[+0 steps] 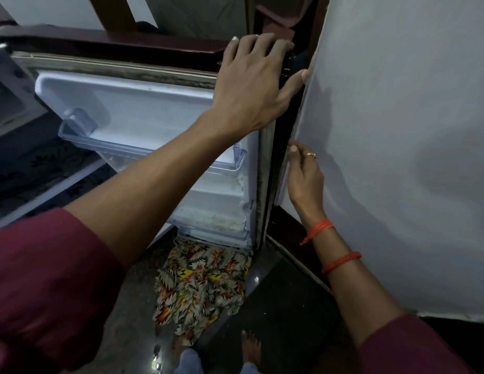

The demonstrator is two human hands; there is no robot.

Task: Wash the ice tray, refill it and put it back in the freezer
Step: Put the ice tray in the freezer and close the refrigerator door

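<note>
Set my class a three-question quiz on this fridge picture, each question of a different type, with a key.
1. True or false: the fridge door is closed.
2. Where is the left hand? A: on the door's top corner. B: holding an ice tray. C: hanging at the person's side.
3. Fill in: the wrist with the orange bands belongs to the ___ hand.

Key: 1 false; 2 A; 3 right; that right hand touches the door's outer edge.
</note>
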